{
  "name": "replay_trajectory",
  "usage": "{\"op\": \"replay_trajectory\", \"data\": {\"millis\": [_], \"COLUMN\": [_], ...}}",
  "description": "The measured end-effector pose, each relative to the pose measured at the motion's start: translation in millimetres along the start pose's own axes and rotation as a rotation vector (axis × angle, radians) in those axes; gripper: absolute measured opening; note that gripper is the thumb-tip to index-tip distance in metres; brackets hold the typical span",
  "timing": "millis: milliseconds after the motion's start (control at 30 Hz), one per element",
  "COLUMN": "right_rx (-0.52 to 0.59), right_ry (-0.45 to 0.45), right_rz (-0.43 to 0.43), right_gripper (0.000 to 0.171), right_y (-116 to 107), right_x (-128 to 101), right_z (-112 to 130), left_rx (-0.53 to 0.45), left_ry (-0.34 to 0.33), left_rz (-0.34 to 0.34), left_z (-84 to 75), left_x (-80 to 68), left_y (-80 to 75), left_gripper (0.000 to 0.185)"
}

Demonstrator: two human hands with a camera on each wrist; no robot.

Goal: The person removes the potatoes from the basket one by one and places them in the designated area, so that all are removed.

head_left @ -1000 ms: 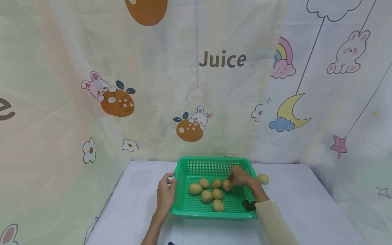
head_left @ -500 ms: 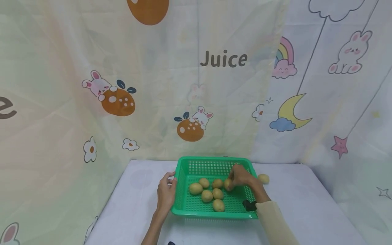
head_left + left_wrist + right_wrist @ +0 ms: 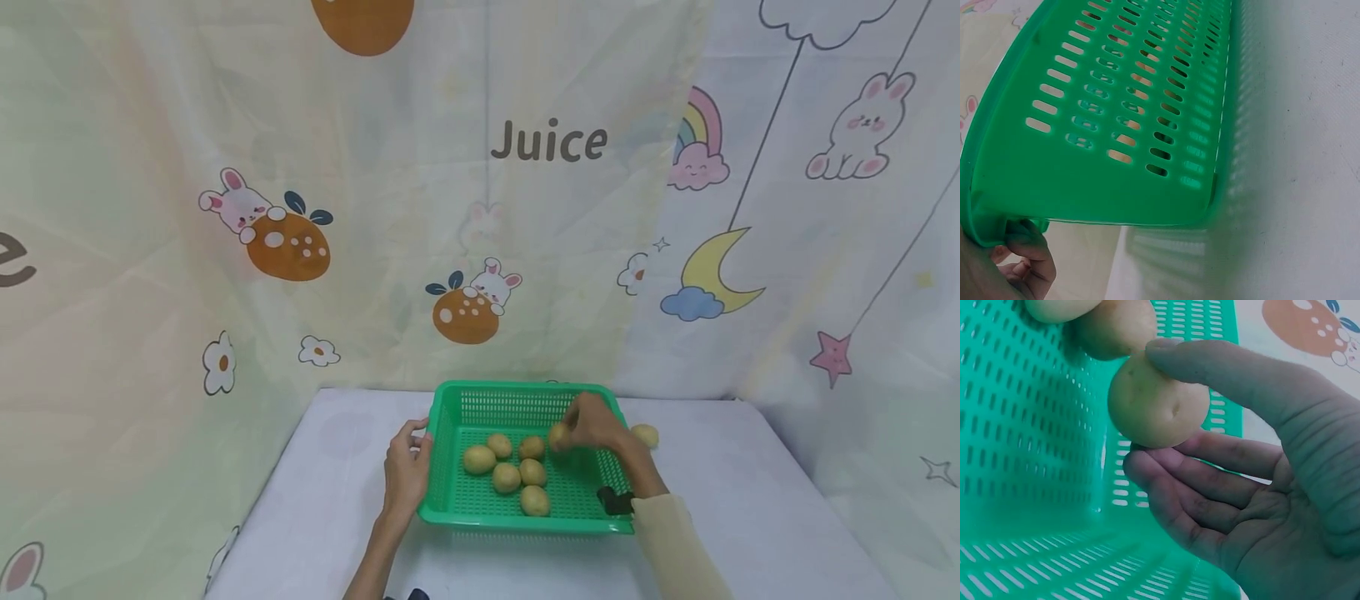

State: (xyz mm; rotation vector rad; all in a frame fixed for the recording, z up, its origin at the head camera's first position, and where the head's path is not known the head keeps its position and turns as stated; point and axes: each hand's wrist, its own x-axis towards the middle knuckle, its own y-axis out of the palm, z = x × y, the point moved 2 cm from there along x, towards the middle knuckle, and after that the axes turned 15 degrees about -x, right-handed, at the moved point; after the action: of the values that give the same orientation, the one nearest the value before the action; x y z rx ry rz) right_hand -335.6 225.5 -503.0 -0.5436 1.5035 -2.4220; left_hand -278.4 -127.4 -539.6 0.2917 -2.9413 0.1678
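- Pinching a potato [image 3: 558,435] between thumb and fingers [image 3: 1210,369], the right hand [image 3: 594,425] holds it just above the green basket [image 3: 450,500] floor.
- The left hand [image 3: 406,473] grips the basket's left rim, fingers curled around it.
- Five potatoes [image 3: 507,477] lie inside; another potato [image 3: 644,435] rests on the desk [image 3: 750,500].

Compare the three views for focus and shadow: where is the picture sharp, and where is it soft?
Head view: even, soft light, basket and potatoes small but sharp. Left wrist view: slotted wall crisp, its shadow striped on the table. Right wrist view: the held potato and right hand sharp, near mesh blurred.

Green slotted basket [image 3: 450,467] — tan potatoes [image 3: 507,478].
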Motion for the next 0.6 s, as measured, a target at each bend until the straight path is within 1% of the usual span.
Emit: {"op": "replay_trajectory", "data": {"millis": [33, 100, 233, 400, 533, 600], "right_rx": [0.002, 0.022, 0.027, 0.01, 0.007, 0.014], "right_ry": [-0.002, 0.02, 0.033, 0.031, 0.071, 0.08], "right_rz": [-0.011, -0.006, -0.002, -0.038, -0.062, -0.069], "right_gripper": [0.023, 0.019, 0.021, 0.035, 0.042, 0.044], "right_y": [-2.1, -7.4, -22.0, -36.1, -40.8, -42.0], "right_x": [-0.9, -2.4, -6.2, -11.1, -16.5, -19.3], "right_z": [0.4, 2.3, 7.4, 10.4, 8.3, 7.2], "left_rx": [-0.001, 0.001, 0.0, 0.008, 0.008, 0.01], "left_ry": [0.0, 0.0, 0.006, 0.008, -0.003, -0.001], "left_rz": [-0.001, 0.0, -0.009, -0.01, 0.003, -0.001], "left_z": [0.0, 0.3, -0.2, -1.9, -2.8, -2.3], "left_x": [0.0, 0.1, 1.1, 2.0, 0.5, -0.6], "left_y": [-0.3, -0.9, -1.1, -0.5, 0.3, 0.2], "left_gripper": [0.031, 0.031, 0.031, 0.031, 0.033, 0.032]}}
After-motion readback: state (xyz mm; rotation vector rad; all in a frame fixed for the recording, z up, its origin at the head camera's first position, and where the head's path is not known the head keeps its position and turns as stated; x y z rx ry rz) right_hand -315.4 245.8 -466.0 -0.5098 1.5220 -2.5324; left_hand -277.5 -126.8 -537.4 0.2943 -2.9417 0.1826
